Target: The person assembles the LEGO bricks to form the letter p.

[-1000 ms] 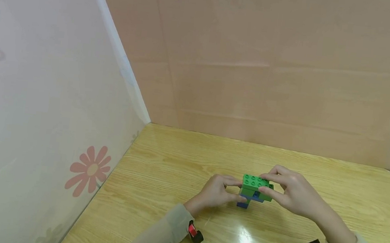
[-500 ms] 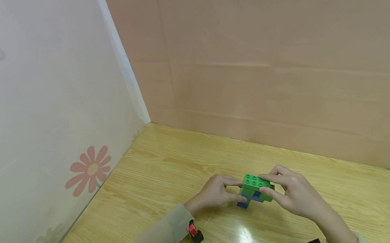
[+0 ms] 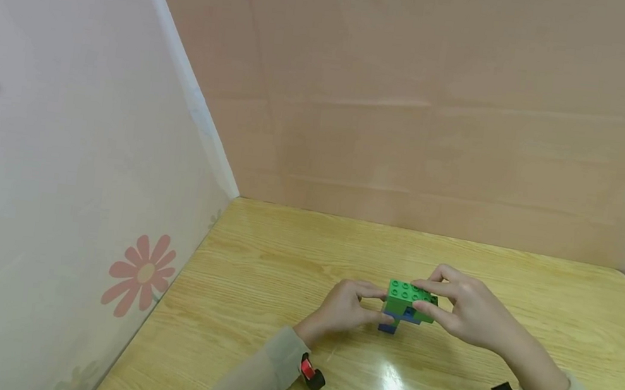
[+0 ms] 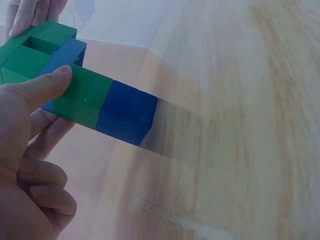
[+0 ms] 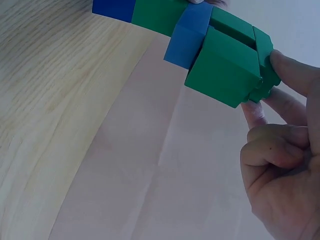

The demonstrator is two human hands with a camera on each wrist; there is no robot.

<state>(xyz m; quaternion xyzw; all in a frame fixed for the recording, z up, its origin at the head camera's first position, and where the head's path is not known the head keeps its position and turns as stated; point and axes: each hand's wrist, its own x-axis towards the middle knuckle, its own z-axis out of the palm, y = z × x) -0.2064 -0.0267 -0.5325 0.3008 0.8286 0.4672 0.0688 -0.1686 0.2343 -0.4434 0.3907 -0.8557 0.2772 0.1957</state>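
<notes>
A stack of green and blue toy building bricks stands on the wooden table, its blue bottom brick [image 4: 127, 112] meeting the tabletop. Above that come a green brick [image 4: 84, 97], a wider blue brick [image 5: 187, 37] that juts out to the right, and more green bricks [image 5: 225, 67]. A studded green brick [image 3: 401, 289] spans the top. My left hand [image 3: 351, 307] pinches the stack at its left side, around the middle layers. With thumb and fingers, my right hand [image 3: 471, 313] pinches the top green brick near its right end, covering some studs.
The wooden table [image 3: 284, 249] reaches back to a brown paper-like wall [image 3: 410, 135]. A pale panel with a flower print [image 3: 145, 273] borders the left side. Camera straps circle both sleeves.
The bricks and both hands hold almost the same pose. The whole head view has shifted very slightly; neither grip has visibly changed.
</notes>
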